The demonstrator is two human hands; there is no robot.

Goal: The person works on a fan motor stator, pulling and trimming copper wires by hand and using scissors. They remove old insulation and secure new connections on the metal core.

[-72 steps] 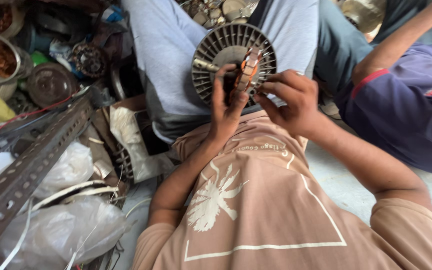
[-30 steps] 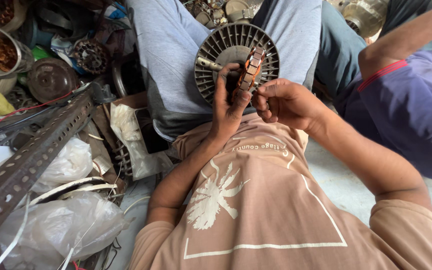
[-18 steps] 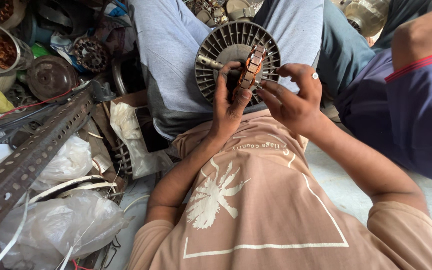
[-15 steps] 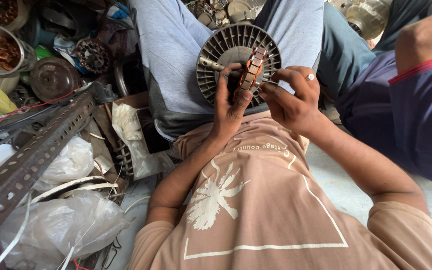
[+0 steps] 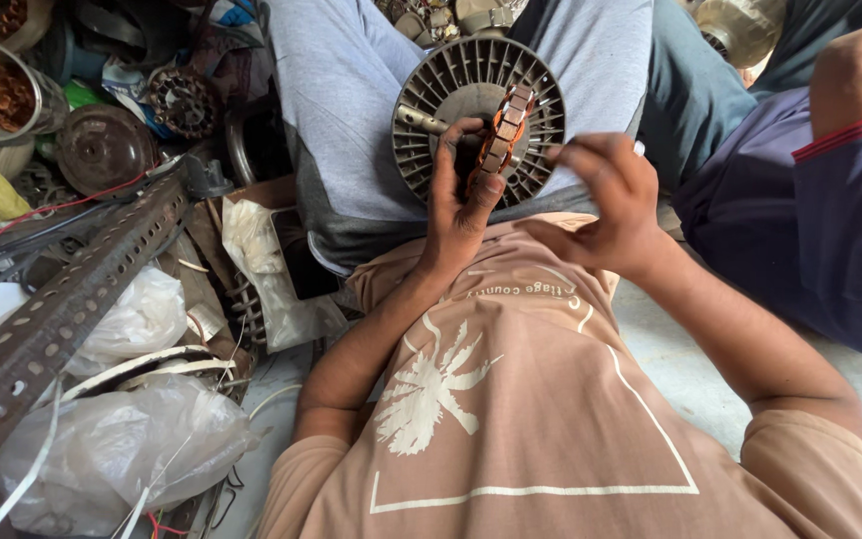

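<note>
Stripping step: our left hand (image 5: 461, 195) grips the copper-wound stator (image 5: 499, 140) against the finned rotor (image 5: 479, 120); right hand (image 5: 606, 205), loosely open, needs a winding end.

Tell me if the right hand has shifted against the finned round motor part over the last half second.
Yes. The right hand has pulled back off the finned round motor part, toward the wearer's chest; its fingers now sit at the rim.

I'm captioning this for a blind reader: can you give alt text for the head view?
The left hand holds a copper-wound stator ring against a round finned metal motor part, while the right hand hovers beside it, fingers pinched. Scrap metal and plastic bags lie at left.
</note>
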